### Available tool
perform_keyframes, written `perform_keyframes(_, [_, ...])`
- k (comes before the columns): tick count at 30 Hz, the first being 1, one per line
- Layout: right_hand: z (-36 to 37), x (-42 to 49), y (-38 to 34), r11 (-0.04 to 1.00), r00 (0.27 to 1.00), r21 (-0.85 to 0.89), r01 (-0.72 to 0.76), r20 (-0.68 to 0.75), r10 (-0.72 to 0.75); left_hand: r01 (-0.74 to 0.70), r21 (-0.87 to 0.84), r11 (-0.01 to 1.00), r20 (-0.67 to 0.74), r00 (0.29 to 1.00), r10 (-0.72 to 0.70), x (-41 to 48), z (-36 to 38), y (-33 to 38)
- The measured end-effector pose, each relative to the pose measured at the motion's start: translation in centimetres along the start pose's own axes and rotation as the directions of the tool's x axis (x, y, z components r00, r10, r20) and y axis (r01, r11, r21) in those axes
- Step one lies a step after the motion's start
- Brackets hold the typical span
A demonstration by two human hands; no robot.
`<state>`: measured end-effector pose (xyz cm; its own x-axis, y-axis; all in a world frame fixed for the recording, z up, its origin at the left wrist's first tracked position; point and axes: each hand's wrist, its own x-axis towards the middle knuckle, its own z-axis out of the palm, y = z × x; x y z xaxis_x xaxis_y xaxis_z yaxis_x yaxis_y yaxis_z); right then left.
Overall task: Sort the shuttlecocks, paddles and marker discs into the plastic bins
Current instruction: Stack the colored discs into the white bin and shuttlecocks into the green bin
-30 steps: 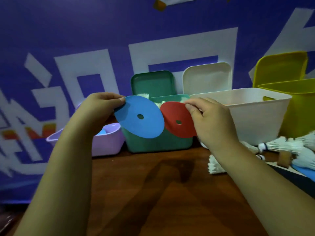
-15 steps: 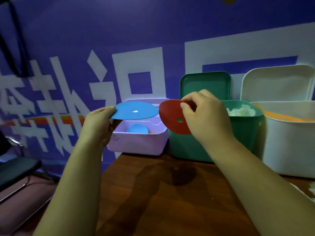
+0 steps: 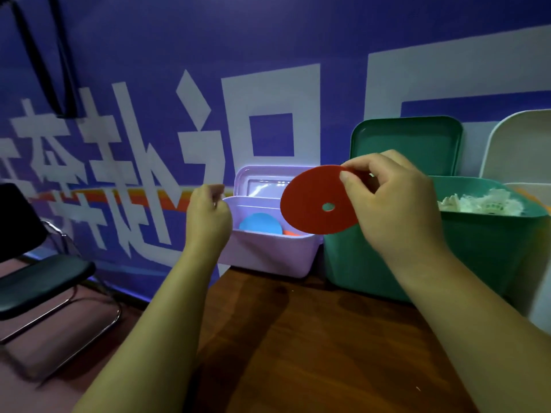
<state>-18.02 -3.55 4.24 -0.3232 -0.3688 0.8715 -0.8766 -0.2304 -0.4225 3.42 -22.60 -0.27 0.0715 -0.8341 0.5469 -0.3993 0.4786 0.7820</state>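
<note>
My right hand (image 3: 393, 201) pinches a red marker disc (image 3: 313, 201) by its upper right edge and holds it over the right end of the lilac bin (image 3: 268, 254). A blue disc (image 3: 261, 223) lies inside that bin, with an orange one partly showing beside it. Just left of the bin, my left hand (image 3: 208, 219) hangs with loosely curled fingers and nothing in it. White shuttlecocks (image 3: 483, 204) fill the green bin (image 3: 447, 257) on the right.
A green lid (image 3: 408, 144) and a white lid (image 3: 518, 147) lean on the blue banner wall behind the bins. A white bin's edge (image 3: 536, 293) shows at far right. A black chair (image 3: 38, 278) stands left of the brown table (image 3: 298, 353).
My left hand has let go of the blue disc, which now lies in the lilac bin. My right hand has carried the red disc left, over the bin. The view has swung left.
</note>
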Motion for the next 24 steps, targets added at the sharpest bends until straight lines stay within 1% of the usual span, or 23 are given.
perform_keyframes(2, [0.5, -0.2, 0.1, 0.999, 1.0, 0.032, 0.015, 0.001, -0.015, -0.03, -0.109, 0.994, 0.058, 0.998, 0.037, -0.6, 0.0, 0.4])
perform_keyframes(4, [0.9, -0.7, 0.2, 0.998, 0.999, 0.055, 0.039, -0.001, -0.039, 0.024, -0.28, 0.96, 0.191, 0.981, 0.031, -1.4, 0.1, 1.5])
perform_keyframes(5, [1.1, -0.9, 0.2, 0.996, 0.999, 0.071, 0.052, -0.003, -0.052, 0.107, -0.359, 0.927, 0.281, 0.96, -0.002, -1.9, 0.2, 2.3])
perform_keyframes(6, [1.3, -1.1, 0.2, 0.994, 0.998, 0.088, 0.065, -0.003, -0.065, 0.221, -0.409, 0.886, 0.377, 0.925, -0.057, -2.3, 0.4, 3.0])
perform_keyframes(7, [1.4, -1.4, 0.2, 0.991, 0.997, 0.104, 0.079, 0.002, -0.08, 0.332, -0.419, 0.845, 0.465, 0.878, -0.114, -2.7, 0.5, 3.6])
perform_keyframes(8, [1.5, -1.6, 0.2, 0.989, 0.995, 0.115, 0.096, 0.01, -0.097, 0.409, -0.415, 0.812, 0.533, 0.833, -0.147, -3.0, 0.6, 4.2])
perform_keyframes(9, [1.7, -1.9, 0.2, 0.986, 0.993, 0.12, 0.113, 0.022, -0.117, 0.447, -0.424, 0.788, 0.575, 0.805, -0.148, -3.3, 0.6, 4.5])
perform_keyframes(10, [1.9, -2.1, 0.2, 0.984, 0.99, 0.121, 0.13, 0.034, -0.135, 0.456, -0.464, 0.76, 0.588, 0.8, -0.121, -3.5, 0.6, 4.6])
perform_keyframes(12, [2.4, -2.5, 0.2, 0.98, 0.985, 0.128, 0.153, 0.057, -0.162, 0.439, -0.581, 0.685, 0.573, 0.819, -0.039, -3.5, 0.0, 4.3])
perform_keyframes(13, [2.7, -2.7, 0.3, 0.977, 0.983, 0.136, 0.161, 0.067, -0.172, 0.439, -0.609, 0.66, 0.57, 0.821, -0.02, -3.4, -0.4, 4.1])
perform_keyframes(14, [2.9, -2.9, 0.3, 0.975, 0.981, 0.144, 0.167, 0.073, -0.179, 0.436, -0.603, 0.668, 0.575, 0.818, -0.016, -3.1, -0.7, 3.7])
perform_keyframes(15, [3.1, -3.1, 0.3, 0.974, 0.981, 0.151, 0.17, 0.073, -0.182, 0.42, -0.561, 0.714, 0.583, 0.812, -0.019, -2.9, -0.9, 3.4])
perform_keyframes(17, [3.4, -3.3, 0.3, 0.97, 0.981, 0.168, 0.174, 0.051, -0.185, 0.361, -0.435, 0.825, 0.588, 0.807, -0.043, -3.1, -1.0, 3.2])
perform_keyframes(18, [3.4, -3.4, 0.3, 0.967, 0.982, 0.181, 0.179, 0.033, -0.188, 0.348, -0.374, 0.86, 0.587, 0.806, -0.071, -3.2, -1.0, 3.0])
perform_keyframes(19, [3.5, -3.5, 0.3, 0.963, 0.981, 0.194, 0.186, 0.015, -0.193, 0.367, -0.325, 0.872, 0.599, 0.793, -0.111, -3.3, -1.0, 2.9])
perform_keyframes(20, [3.5, -3.6, 0.2, 0.959, 0.98, 0.205, 0.193, -0.001, -0.197, 0.407, -0.289, 0.866, 0.637, 0.757, -0.144, -3.2, -1.1, 2.7])
perform_keyframes(22, [3.6, -3.8, 0.1, 0.954, 0.978, 0.22, 0.206, -0.031, -0.204, 0.477, -0.225, 0.849, 0.744, 0.647, -0.166, -3.1, -1.3, 2.3])
perform_keyframes(23, [3.7, -3.9, 0.1, 0.953, 0.978, 0.221, 0.208, -0.043, -0.204, 0.492, -0.218, 0.843, 0.775, 0.612, -0.157, -3.2, -1.2, 2.2])
perform_keyframes(24, [3.8, -3.9, 0.1, 0.954, 0.978, 0.217, 0.208, -0.051, -0.202, 0.498, -0.243, 0.833, 0.781, 0.61, -0.137, -3.2, -1.1, 2.1])
